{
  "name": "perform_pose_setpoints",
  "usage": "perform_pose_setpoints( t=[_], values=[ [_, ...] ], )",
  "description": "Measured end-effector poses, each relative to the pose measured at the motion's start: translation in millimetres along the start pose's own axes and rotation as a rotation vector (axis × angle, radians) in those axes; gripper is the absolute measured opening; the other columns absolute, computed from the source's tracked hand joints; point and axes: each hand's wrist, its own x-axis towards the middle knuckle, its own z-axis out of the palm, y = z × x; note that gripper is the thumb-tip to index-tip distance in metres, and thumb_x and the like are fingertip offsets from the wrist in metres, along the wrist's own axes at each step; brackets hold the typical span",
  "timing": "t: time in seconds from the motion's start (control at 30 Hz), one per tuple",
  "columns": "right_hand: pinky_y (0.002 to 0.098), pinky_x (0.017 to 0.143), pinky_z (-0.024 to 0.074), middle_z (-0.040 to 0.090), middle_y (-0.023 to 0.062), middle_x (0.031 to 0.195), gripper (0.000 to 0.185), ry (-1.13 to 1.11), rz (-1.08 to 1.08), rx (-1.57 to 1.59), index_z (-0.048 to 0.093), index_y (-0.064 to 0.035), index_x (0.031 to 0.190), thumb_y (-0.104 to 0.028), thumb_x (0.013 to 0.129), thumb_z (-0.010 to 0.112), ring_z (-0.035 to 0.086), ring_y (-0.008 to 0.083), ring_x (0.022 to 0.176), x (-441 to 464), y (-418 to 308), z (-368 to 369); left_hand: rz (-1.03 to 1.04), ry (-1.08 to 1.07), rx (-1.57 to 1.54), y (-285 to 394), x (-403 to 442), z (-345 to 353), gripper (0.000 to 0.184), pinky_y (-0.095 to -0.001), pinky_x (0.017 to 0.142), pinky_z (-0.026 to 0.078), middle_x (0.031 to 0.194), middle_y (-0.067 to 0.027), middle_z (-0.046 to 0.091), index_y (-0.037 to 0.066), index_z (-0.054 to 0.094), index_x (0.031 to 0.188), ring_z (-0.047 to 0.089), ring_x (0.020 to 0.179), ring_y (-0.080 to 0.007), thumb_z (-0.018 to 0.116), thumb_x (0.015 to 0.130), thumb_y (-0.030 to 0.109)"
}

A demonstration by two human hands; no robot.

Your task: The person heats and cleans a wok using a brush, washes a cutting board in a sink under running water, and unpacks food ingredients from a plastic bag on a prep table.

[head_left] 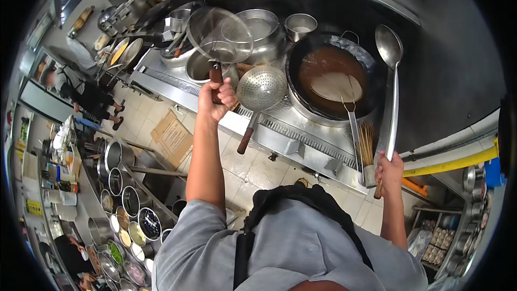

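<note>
Though the grey shirt [269, 226] has a small mark [313, 248], it is too tiny to read; the left hand [216, 98] wraps its fingers tight round a strainer [221, 35] by its handle, near a steel pot [196, 70]; the right hand [389, 171] has fingers curled tight round a ladle [396, 97], beside the wok [294, 70]; the print on the floor cardboard [171, 137] is too blurry.

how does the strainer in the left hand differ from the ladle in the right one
The strainer has a broad, see-through head; the ladle has a smaller, solid bowl. The left hand grips the strainer close to its head; the right hand holds the ladle far from its bowl. Both are held by the handle.
</note>
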Motion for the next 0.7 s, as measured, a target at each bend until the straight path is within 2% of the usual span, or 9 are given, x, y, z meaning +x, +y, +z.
perform_pose_setpoints(
  t=[0.17, 0.2, 0.23, 0.3, 0.37, 0.47, 0.53, 0.63, 0.7],
  values=[
    [0.0229, 0.032, 0.0289, 0.044, -0.0013, 0.056, 0.012, -0.017, 0.025, 0.000, 0.052, -0.0075, 0.093, -0.004, 0.082, 0.055, 0.037, 0.0066, 0.037, -5, 3, -5, -0.079, -0.202, -0.550, 30, 4, -58, 0.055, -0.0265, 0.046, 0.032, 0.071, -0.0043, 0.039, -0.015, 0.038, 0.122, 0.035, 0.052, -0.0128, 0.044, 0.075, 0.012],
    [0.0231, 0.031, 0.0290, 0.044, -0.0015, 0.056, 0.012, -0.021, 0.024, -0.007, 0.052, -0.0075, 0.093, -0.004, 0.082, 0.056, 0.037, 0.0066, 0.036, -6, 5, -8, -0.110, -0.447, -0.498, 26, 4, -66, 0.063, -0.0291, 0.058, 0.045, 0.084, -0.0109, 0.051, -0.015, 0.031, 0.129, 0.052, 0.069, -0.0194, 0.048, 0.083, 0.024],
    [0.0233, 0.031, 0.0291, 0.044, -0.0016, 0.056, 0.011, -0.016, 0.027, -0.014, 0.052, -0.0075, 0.092, -0.004, 0.082, 0.056, 0.037, 0.0066, 0.036, -8, 6, -12, -0.121, -0.447, -0.503, 21, 2, -77, 0.063, -0.0291, 0.058, 0.045, 0.084, -0.0109, 0.051, -0.015, 0.031, 0.129, 0.052, 0.069, -0.0194, 0.048, 0.083, 0.024],
    [0.0238, 0.030, 0.0295, 0.044, -0.0013, 0.055, 0.012, 0.015, 0.037, 0.024, 0.052, -0.0073, 0.092, -0.004, 0.082, 0.057, 0.037, 0.0068, 0.035, -12, 12, -19, 0.328, 0.094, -0.291, -25, -23, -45, 0.075, -0.0391, 0.083, 0.050, 0.109, -0.0213, 0.055, -0.013, 0.032, 0.129, 0.056, 0.103, -0.0317, 0.052, 0.087, 0.045],
    [0.0237, 0.030, 0.0321, 0.043, -0.0012, 0.054, 0.012, 0.061, 0.020, -0.049, 0.051, -0.0079, 0.094, -0.004, 0.084, 0.056, 0.037, 0.0068, 0.034, -16, 14, -23, 0.022, 0.036, -0.602, -73, -24, -76, 0.093, -0.0494, 0.101, 0.040, 0.128, -0.0272, 0.047, -0.012, 0.034, 0.130, 0.042, 0.125, -0.0398, 0.050, 0.082, 0.067],
    [0.0233, 0.031, 0.0324, 0.045, -0.0007, 0.058, 0.010, 0.066, 0.021, 0.030, 0.052, -0.0075, 0.092, -0.004, 0.084, 0.055, 0.038, 0.0072, 0.036, -21, 6, -18, -0.665, -0.206, -0.039, -206, -15, -42, 0.100, -0.0535, 0.101, 0.038, 0.133, -0.0295, 0.044, -0.010, 0.035, 0.133, 0.044, 0.125, -0.0414, 0.044, 0.080, 0.074],
    [0.0237, 0.033, 0.0334, 0.046, 0.0002, 0.058, 0.013, 0.006, -0.042, 0.102, 0.054, -0.0053, 0.096, -0.003, 0.083, 0.054, 0.040, 0.0084, 0.038, -14, 6, -14, -0.926, -0.077, 0.235, -293, 8, -16, 0.098, -0.0497, 0.104, 0.036, 0.135, -0.0309, 0.042, -0.009, 0.033, 0.136, 0.042, 0.126, -0.0437, 0.041, 0.083, 0.073],
    [0.0234, 0.036, 0.0344, 0.048, 0.0015, 0.058, 0.018, -0.053, -0.178, 0.167, 0.054, -0.0036, 0.102, -0.001, 0.084, 0.053, 0.043, 0.0085, 0.039, -3, 13, 0, -0.957, 0.083, 0.266, -370, 38, 23, 0.077, -0.0429, 0.090, 0.048, 0.112, -0.0249, 0.059, -0.006, 0.046, 0.125, 0.060, 0.103, -0.0369, 0.043, 0.089, 0.062],
    [0.0225, 0.037, 0.0337, 0.049, 0.0015, 0.060, 0.024, -0.070, -0.185, 0.075, 0.053, -0.0042, 0.108, 0.000, 0.084, 0.052, 0.042, 0.0077, 0.040, 0, 2, -5, -0.621, 0.116, 0.326, -389, 56, 46, 0.049, -0.0393, 0.080, 0.048, 0.086, -0.0097, 0.058, 0.002, 0.054, 0.105, 0.058, 0.082, -0.0235, 0.043, 0.095, 0.049]
  ],
)
